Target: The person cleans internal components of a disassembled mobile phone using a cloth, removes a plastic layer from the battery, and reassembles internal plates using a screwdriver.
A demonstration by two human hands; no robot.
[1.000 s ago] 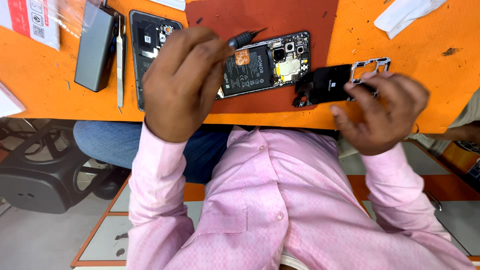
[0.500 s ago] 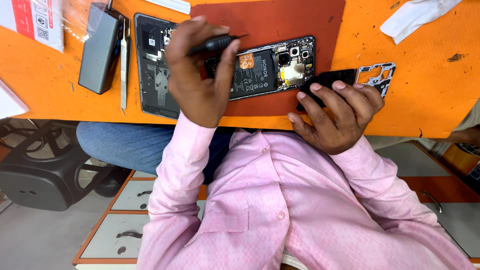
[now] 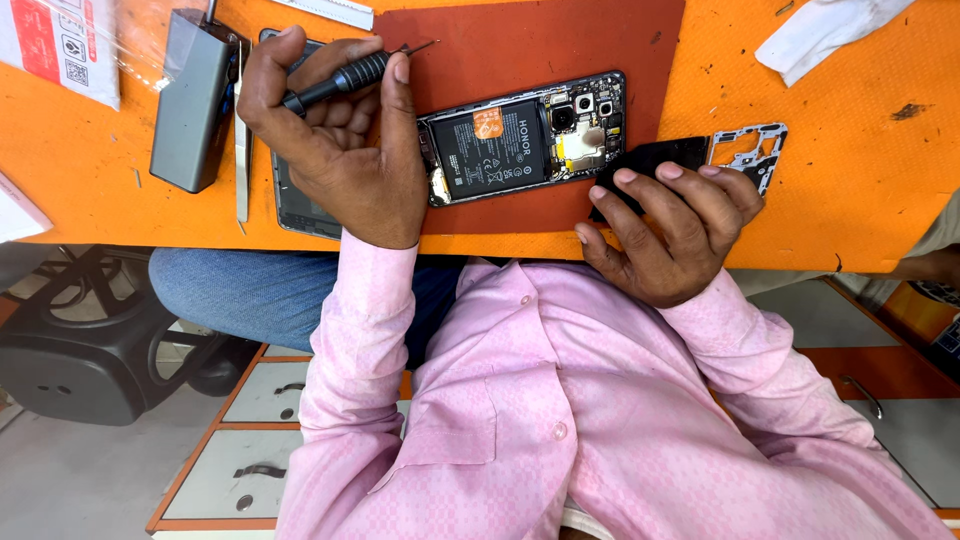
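Note:
An opened smartphone (image 3: 520, 140) lies back-up on a dark red mat (image 3: 540, 50), its battery and circuit board bare. My left hand (image 3: 335, 150) grips a small black screwdriver (image 3: 345, 80) to the left of the phone, tip pointing up and right, off the phone. It hovers over a dark phone panel (image 3: 295, 205). My right hand (image 3: 670, 230) rests with its fingertips on a black cover piece (image 3: 660, 155) just right of the phone. A perforated metal-edged bracket (image 3: 750, 150) sticks out beyond the fingers.
The orange table (image 3: 850, 200) also carries a grey box-shaped device (image 3: 195, 100), metal tweezers (image 3: 241, 150), a white cloth (image 3: 820, 35) and a plastic-wrapped package (image 3: 60, 45). Under the table edge are a black stool (image 3: 80, 350) and drawers (image 3: 250, 460).
My left hand has carried the screwdriver left, off the open phone and over the dark panel. My right hand stays on the black cover piece, fingers spread a little more.

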